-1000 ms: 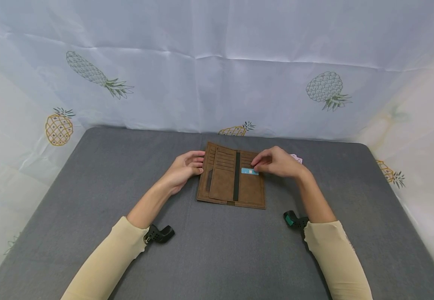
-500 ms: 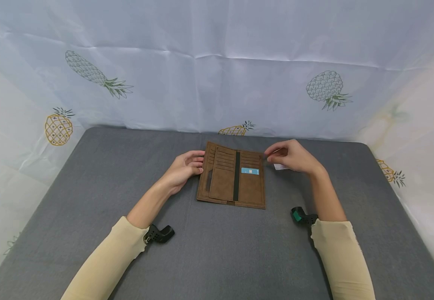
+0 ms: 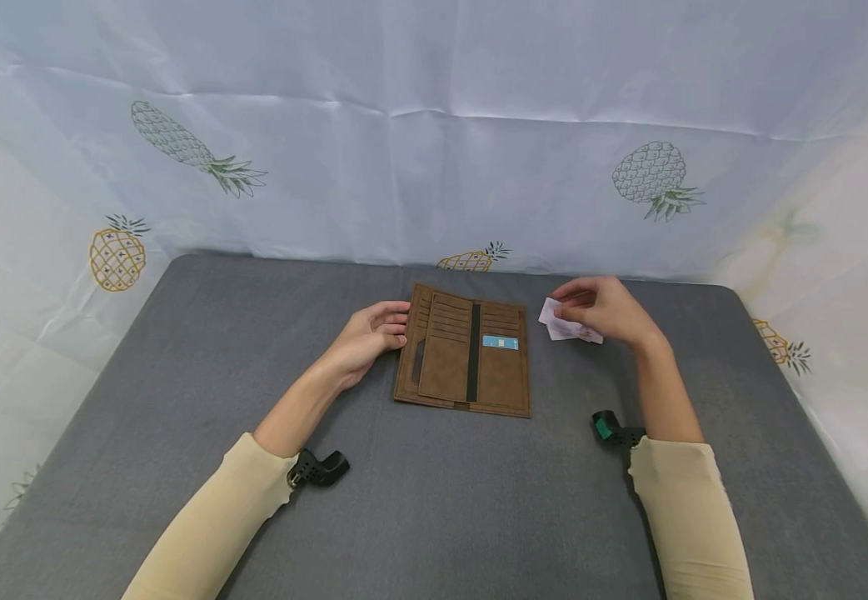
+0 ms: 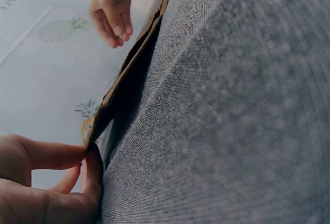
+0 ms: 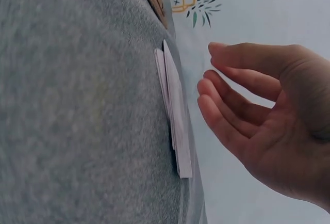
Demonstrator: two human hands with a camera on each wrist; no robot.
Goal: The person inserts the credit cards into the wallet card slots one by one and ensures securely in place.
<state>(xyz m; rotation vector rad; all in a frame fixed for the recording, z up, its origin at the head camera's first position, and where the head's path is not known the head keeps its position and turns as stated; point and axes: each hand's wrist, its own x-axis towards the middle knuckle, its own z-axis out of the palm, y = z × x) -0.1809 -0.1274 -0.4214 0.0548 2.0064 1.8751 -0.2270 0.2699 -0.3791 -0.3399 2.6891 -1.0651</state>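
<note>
Pinching the left edge of an unfolded brown leather-look wallet [image 3: 445, 367], the left hand [image 3: 359, 343] is holding it between thumb and fingers, while the right hand [image 3: 606, 310] is hovering just above some folded, pale pinkish paper slips [image 3: 572, 332], its loosely bent fingers gripping nothing. The wallet is lying at the middle of the head frame, a light-blue card [image 3: 500, 342] showing in its right panel; the slips are resting just right of it, partly hidden by the right hand. Behind, a whitish pineapple-print curtain [image 3: 329, 50] is hanging across the upper frame, meeting the far edge of the grey cloth-covered table [image 3: 441, 508] and blocking that side. Two black wrist-worn mounts [image 3: 321, 469] are jutting inward below the hands. Grey cloth is stretching from the wallet's lower edge to the bottom of the frame, between the beige sleeves [image 3: 212, 525], and rightward to the table's slanting edge.
</note>
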